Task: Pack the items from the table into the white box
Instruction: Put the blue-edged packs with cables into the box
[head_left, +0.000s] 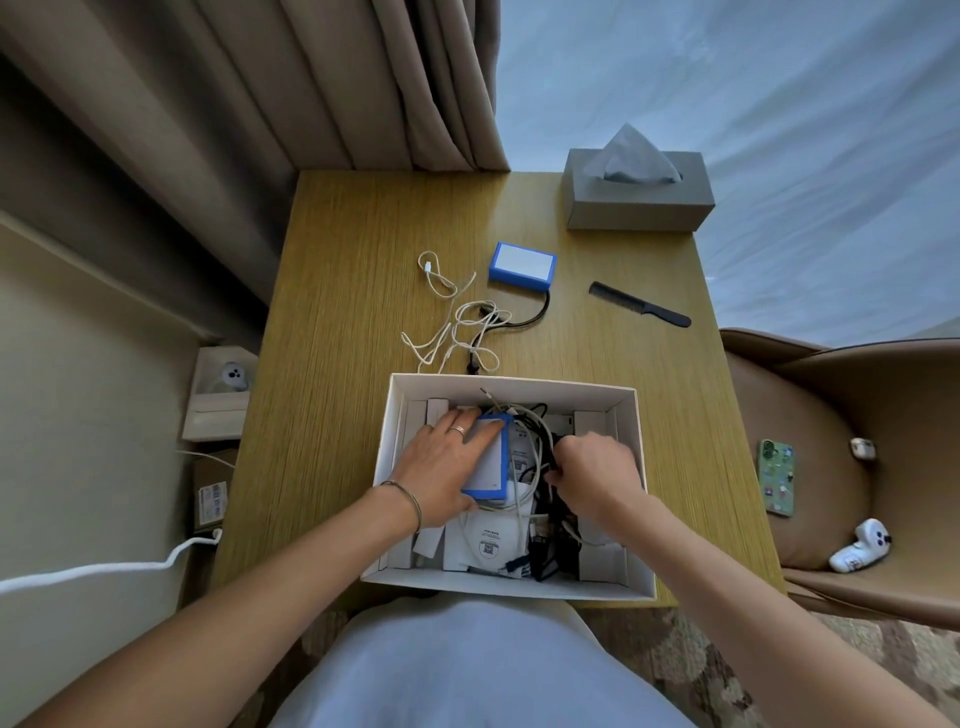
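1. Beige pleated curtain (291, 78) hangs at upper left.
2. Sheer pale blue-white drape (753, 78) fills the upper right, lit from behind.
3. Square wooden table (353, 270) stands at centre.
4. Tan leather armchair (841, 415) sits at the table's right edge.
5. Patterned carpet (675, 654) covers the floor below.

Box (638, 499) at table's (332, 322) near edge — cables (457, 325) behind, comb (640, 304) right-rear.
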